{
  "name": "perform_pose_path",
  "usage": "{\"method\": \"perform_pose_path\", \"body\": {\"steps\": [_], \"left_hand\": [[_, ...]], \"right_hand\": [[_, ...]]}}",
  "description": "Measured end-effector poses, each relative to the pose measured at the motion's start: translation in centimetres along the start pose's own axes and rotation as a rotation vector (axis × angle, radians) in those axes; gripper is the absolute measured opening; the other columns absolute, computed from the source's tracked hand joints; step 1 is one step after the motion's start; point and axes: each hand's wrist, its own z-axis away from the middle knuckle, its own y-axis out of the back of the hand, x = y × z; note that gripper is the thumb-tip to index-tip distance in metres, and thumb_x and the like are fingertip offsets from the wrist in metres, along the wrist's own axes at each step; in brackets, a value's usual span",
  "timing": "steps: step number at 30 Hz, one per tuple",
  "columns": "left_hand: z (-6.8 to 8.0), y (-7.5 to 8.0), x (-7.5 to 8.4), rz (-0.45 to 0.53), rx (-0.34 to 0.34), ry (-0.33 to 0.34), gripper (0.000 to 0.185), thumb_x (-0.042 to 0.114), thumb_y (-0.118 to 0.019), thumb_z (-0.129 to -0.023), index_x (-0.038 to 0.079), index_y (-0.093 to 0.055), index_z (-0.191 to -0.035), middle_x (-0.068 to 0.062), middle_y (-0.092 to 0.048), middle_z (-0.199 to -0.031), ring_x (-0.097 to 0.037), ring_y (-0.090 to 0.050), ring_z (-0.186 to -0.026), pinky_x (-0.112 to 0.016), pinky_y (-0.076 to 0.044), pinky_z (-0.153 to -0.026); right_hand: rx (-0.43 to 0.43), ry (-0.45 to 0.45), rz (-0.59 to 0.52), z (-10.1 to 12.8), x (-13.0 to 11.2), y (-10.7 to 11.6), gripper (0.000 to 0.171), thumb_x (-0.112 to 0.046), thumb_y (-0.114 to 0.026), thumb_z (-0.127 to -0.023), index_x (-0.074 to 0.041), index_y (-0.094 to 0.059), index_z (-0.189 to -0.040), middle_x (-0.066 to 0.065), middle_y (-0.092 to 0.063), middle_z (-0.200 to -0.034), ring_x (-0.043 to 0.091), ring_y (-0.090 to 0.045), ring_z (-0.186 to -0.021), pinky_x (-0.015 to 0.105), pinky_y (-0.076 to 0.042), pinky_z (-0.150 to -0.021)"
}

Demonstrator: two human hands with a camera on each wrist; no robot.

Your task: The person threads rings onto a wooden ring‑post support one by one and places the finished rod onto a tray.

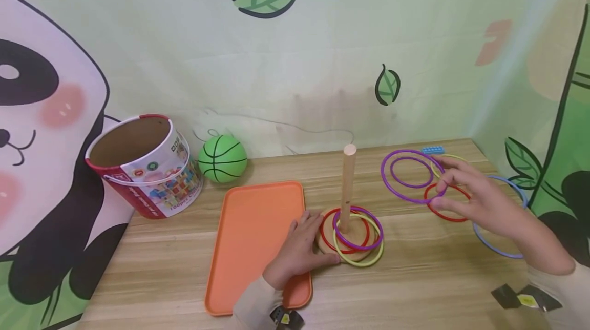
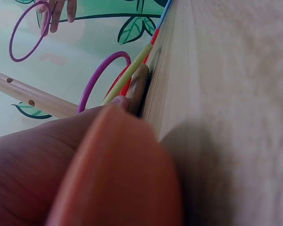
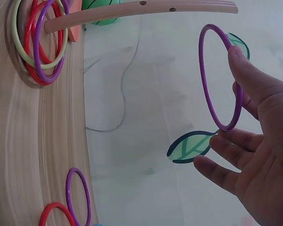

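Observation:
Between thumb and fingers, my right hand (image 1: 479, 194) pinches a purple ring (image 1: 382, 173), raised above the table at the right. In the right wrist view the held ring (image 3: 201, 70) stands nearly upright, away from the wooden peg (image 3: 193, 8). My left hand (image 1: 301, 245) grips the left edge of the peg's round wooden base (image 1: 357, 229), fingers behind and thumb in front. Red, purple and yellow-green rings (image 1: 361, 265) lie round the foot of the upright peg (image 1: 348, 181). The thumb looms large in the left wrist view, hiding most of the base.
Another purple ring (image 1: 412, 187), a red ring (image 1: 454, 220) and a blue ring (image 1: 498, 253) lie around the right hand. A blue toy brick (image 1: 433, 149) sits behind them. Leftward are an orange tray (image 1: 258, 232), a green ball (image 1: 223, 159) and a bucket (image 1: 152, 171).

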Motion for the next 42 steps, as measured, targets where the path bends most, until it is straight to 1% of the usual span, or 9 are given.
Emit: {"method": "perform_pose_path", "body": {"steps": [5,7,8,13,15,17,26,33,42], "left_hand": [[0.1,0.0,0.0,0.001,-0.002,0.004,0.106,0.054,-0.086,-0.083,-0.001,-0.039,-0.161,-0.021,-0.037,-0.167,-0.041,-0.016,-0.160,-0.066,-0.011,-0.125],[0.1,0.0,0.0,-0.002,-0.003,0.003,0.106,0.054,-0.086,-0.084,-0.001,-0.039,-0.161,-0.021,-0.037,-0.167,-0.042,-0.016,-0.160,-0.066,-0.011,-0.125],[0.1,0.0,0.0,-0.004,-0.003,0.002,0.106,0.055,-0.086,-0.083,-0.001,-0.039,-0.161,-0.021,-0.037,-0.167,-0.042,-0.016,-0.160,-0.066,-0.011,-0.125],[0.1,0.0,0.1,-0.011,-0.008,0.012,0.106,0.056,-0.085,-0.083,0.002,-0.038,-0.162,-0.017,-0.037,-0.168,-0.039,-0.015,-0.161,-0.064,-0.010,-0.126],[0.1,0.0,0.1,-0.007,-0.009,0.016,0.106,0.056,-0.085,-0.084,0.003,-0.038,-0.162,-0.016,-0.037,-0.168,-0.038,-0.015,-0.161,-0.063,-0.009,-0.127],[0.1,0.0,0.1,-0.002,-0.009,0.017,0.106,0.056,-0.086,-0.083,0.003,-0.038,-0.162,-0.016,-0.037,-0.168,-0.038,-0.014,-0.161,-0.063,-0.009,-0.127],[0.2,0.0,0.1,0.013,-0.007,0.012,0.106,0.055,-0.086,-0.083,0.004,-0.038,-0.163,-0.017,-0.036,-0.168,-0.039,-0.014,-0.161,-0.064,-0.009,-0.126],[0.0,0.0,-0.1,0.003,-0.006,0.013,0.106,0.056,-0.086,-0.083,0.004,-0.038,-0.163,-0.016,-0.036,-0.168,-0.038,-0.014,-0.161,-0.063,-0.009,-0.127],[0.1,-0.1,-0.1,0.006,-0.002,0.011,0.106,0.054,-0.087,-0.083,0.003,-0.038,-0.162,-0.018,-0.036,-0.168,-0.039,-0.014,-0.161,-0.064,-0.010,-0.126]], "right_hand": [[-0.025,-0.035,-0.016,-0.5,-0.3,0.4,0.037,0.007,-0.086,-0.080,-0.020,-0.062,-0.091,0.019,-0.049,-0.154,-0.006,-0.033,-0.144,0.013,-0.030,-0.102],[-0.033,-0.029,-0.011,-0.7,-0.3,0.5,0.038,0.006,-0.087,-0.080,-0.020,-0.062,-0.091,0.019,-0.049,-0.154,-0.006,-0.033,-0.145,0.012,-0.030,-0.102],[-0.037,-0.022,-0.011,-0.8,-0.4,0.6,0.038,0.007,-0.087,-0.079,-0.020,-0.062,-0.091,0.017,-0.049,-0.153,-0.005,-0.034,-0.144,0.012,-0.030,-0.102],[-0.031,0.035,-0.014,-1.5,-0.5,1.0,0.042,0.010,-0.088,-0.076,-0.020,-0.063,-0.092,-0.007,-0.050,-0.151,-0.001,-0.038,-0.145,0.009,-0.035,-0.102],[-0.022,0.071,-0.013,-1.8,-0.7,1.2,0.044,0.012,-0.088,-0.074,-0.020,-0.064,-0.092,-0.013,-0.050,-0.150,0.002,-0.040,-0.145,0.009,-0.037,-0.102],[-0.015,0.101,-0.010,-2.1,-0.7,1.3,0.045,0.013,-0.088,-0.072,-0.020,-0.065,-0.092,-0.013,-0.051,-0.150,0.005,-0.042,-0.145,0.010,-0.038,-0.103],[-0.005,0.089,0.009,-3.2,-1.8,2.1,0.043,0.012,-0.089,-0.072,-0.017,-0.064,-0.092,-0.004,-0.052,-0.152,0.003,-0.039,-0.145,0.012,-0.034,-0.104],[-0.006,0.083,-0.007,-4.3,-2.9,3.0,0.041,0.015,-0.086,-0.075,-0.015,-0.063,-0.092,-0.013,-0.049,-0.154,0.004,-0.043,-0.144,0.012,-0.036,-0.104],[0.000,0.166,0.019,-5.4,-3.6,3.3,0.042,0.011,-0.089,-0.073,-0.015,-0.063,-0.092,-0.004,-0.051,-0.155,0.005,-0.044,-0.145,0.013,-0.037,-0.108]]}}
